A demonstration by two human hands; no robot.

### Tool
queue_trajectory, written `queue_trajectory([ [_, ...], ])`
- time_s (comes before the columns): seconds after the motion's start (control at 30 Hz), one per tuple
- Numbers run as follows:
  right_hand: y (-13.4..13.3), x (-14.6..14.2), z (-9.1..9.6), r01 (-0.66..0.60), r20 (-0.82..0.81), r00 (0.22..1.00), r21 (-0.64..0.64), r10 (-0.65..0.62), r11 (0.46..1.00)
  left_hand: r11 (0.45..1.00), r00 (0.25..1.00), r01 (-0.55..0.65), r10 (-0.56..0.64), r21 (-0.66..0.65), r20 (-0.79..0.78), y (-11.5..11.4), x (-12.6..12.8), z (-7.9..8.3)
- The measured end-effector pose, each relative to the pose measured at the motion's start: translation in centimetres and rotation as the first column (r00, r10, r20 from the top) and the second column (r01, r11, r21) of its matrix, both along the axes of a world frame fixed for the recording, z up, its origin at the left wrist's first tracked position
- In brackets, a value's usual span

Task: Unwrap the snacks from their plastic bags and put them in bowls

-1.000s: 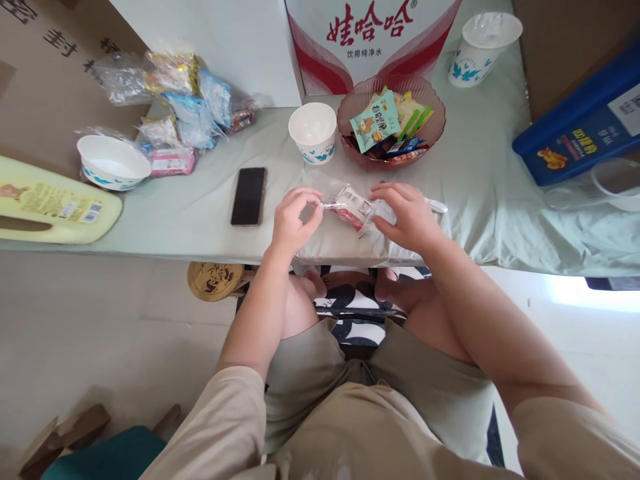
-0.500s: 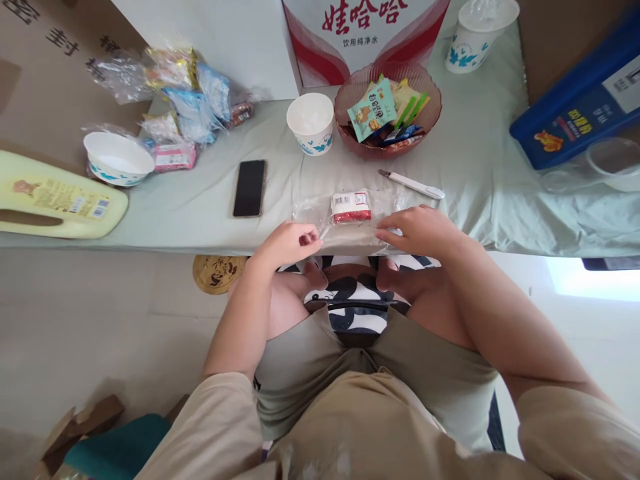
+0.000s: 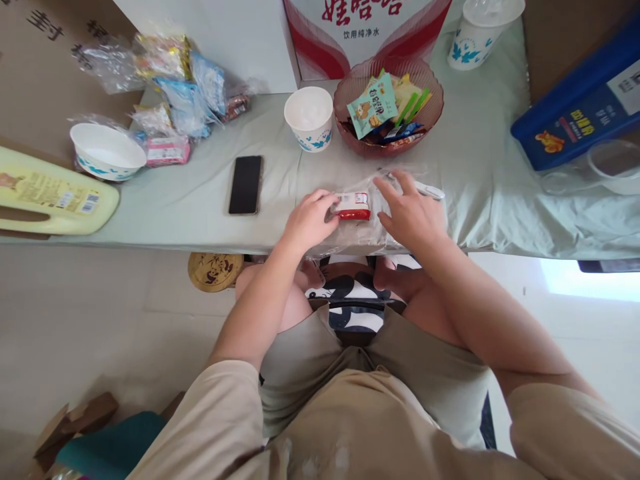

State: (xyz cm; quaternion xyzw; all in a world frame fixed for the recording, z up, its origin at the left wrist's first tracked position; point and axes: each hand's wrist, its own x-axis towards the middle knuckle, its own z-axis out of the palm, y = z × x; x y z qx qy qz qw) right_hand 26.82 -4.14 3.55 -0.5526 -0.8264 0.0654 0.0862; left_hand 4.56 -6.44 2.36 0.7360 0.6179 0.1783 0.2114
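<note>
Both forearms stretch forward from the lap and cross the front edge of the tabletop [image 3: 200, 213] near its middle. The left hand [image 3: 310, 221] lies knuckles up with its fingers bent under, and I cannot see whether they pinch. The right hand [image 3: 413, 215], near it, lies palm down with its fingers straight and spread.

small red-and-white snack packet [image 3: 353, 205] flat inside a clear plastic bag [image 3: 373, 183] near the table's front edge
</note>
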Motion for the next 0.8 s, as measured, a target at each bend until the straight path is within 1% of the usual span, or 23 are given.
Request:
queue_trajectory([
  [0.07,-0.3,-0.7,0.0,-0.021,-0.010,1.000,0.002,0.021,1.000,0.996,0.989,-0.080,0.085,-0.048,0.120,0.6,-0.2,-0.2],
  [0.1,-0.5,-1.1,0.0,-0.060,-0.016,0.998,-0.004,0.060,0.998,0.988,0.968,-0.129,0.144,-0.087,0.205,0.9,-0.3,-0.2],
  [0.13,-0.6,-1.4,-0.1,-0.115,-0.022,0.993,-0.010,0.114,0.993,0.974,0.929,-0.172,0.211,-0.150,0.303,1.1,-0.3,-0.2],
  [0.17,-0.7,-1.7,-0.3,-0.171,-0.028,0.985,-0.014,0.171,0.985,0.951,0.867,-0.200,0.284,-0.237,0.408,1.3,-0.2,-0.1],
  [0.2,-0.7,-2.0,-0.5,-0.223,-0.033,0.975,-0.018,0.222,0.975,0.919,0.782,-0.203,0.360,-0.339,0.509,1.3,-0.1,0.0],
  [0.27,-0.5,-2.4,-1.0,-0.288,-0.048,0.957,-0.039,0.286,0.957,0.845,0.575,-0.135,0.491,-0.517,0.654,1.4,0.1,0.1],
  [0.3,-0.3,-2.5,-1.3,-0.302,-0.059,0.952,-0.059,0.299,0.951,0.813,0.482,-0.088,0.540,-0.575,0.690,1.4,0.1,0.2],
  [0.33,-0.1,-2.5,-1.6,-0.310,-0.075,0.950,-0.081,0.304,0.947,0.788,0.407,-0.053,0.578,-0.614,0.707,1.5,0.0,0.1],
  [0.4,0.4,-2.3,-2.0,-0.325,-0.138,0.941,-0.114,0.309,0.939,0.751,0.302,-0.043,0.638,-0.658,0.708,1.6,-0.4,0.0],
  [0.47,0.8,-1.6,-2.0,-0.358,-0.267,0.910,-0.123,0.317,0.926,0.739,0.235,-0.092,0.667,-0.667,0.707,1.9,-1.0,-0.3],
  [0.53,0.8,-0.6,-1.8,-0.386,-0.429,0.847,-0.090,0.314,0.918,0.769,0.212,-0.184,0.640,-0.613,0.739,2.2,-1.6,-0.5],
  [0.57,0.8,0.0,-1.6,-0.371,-0.496,0.816,-0.059,0.295,0.927,0.788,0.223,-0.234,0.614,-0.570,0.757,2.3,-1.8,-0.6],
  [0.63,0.8,1.3,-1.1,-0.260,-0.581,0.784,0.013,0.219,0.965,0.818,0.278,-0.306,0.566,-0.487,0.777,2.6,-2.1,-0.7],
  [0.7,1.4,2.7,-0.4,-0.094,-0.608,0.784,0.087,0.127,0.992,0.836,0.331,-0.316,0.541,-0.449,0.773,2.9,-2.3,-0.8],
  [0.77,3.0,4.0,0.6,0.034,-0.597,0.799,0.169,0.075,0.985,0.855,0.383,-0.301,0.514,-0.422,0.767,3.2,-2.4,-1.1],
  [0.8,4.1,4.5,1.2,0.075,-0.581,0.811,0.213,0.064,0.974,0.867,0.417,-0.299,0.495,-0.399,0.763,3.4,-2.5,-1.2],
])
